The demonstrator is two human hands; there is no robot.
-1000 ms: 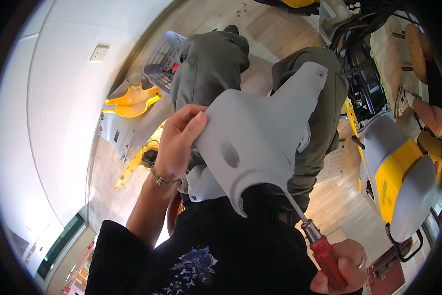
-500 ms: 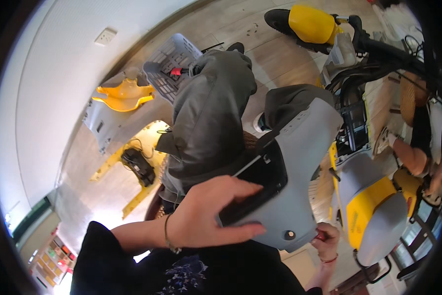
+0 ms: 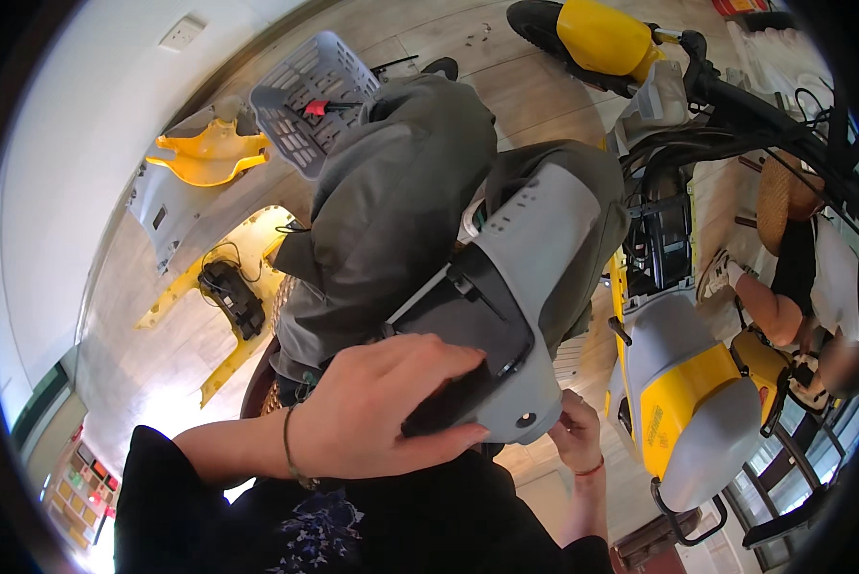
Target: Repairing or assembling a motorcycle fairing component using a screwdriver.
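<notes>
A grey moulded plastic panel [image 3: 547, 223] with a black recessed compartment lies across my thighs. My left hand [image 3: 372, 411] grips it at the lower left, fingers curled over the dark recess and thumb along the grey edge. My right hand [image 3: 576, 432] is at the panel's lower right edge, fingers curled; what they hold is hidden behind the panel, and no screwdriver can be made out now. A small round hole shows in the grey part near that hand.
A partly dismantled yellow-and-grey scooter [image 3: 686, 421] stands on my right, with a seated person [image 3: 774, 306] beyond it. On the floor at left are a grey basket [image 3: 283, 124], a yellow cowl [image 3: 200, 163], grey panels and a yellow frame piece [image 3: 221, 378] by a wall.
Since a second ago the panel has turned over, showing its black recess. My left hand moved down and right onto it. The screwdriver in my right hand went out of sight behind it.
</notes>
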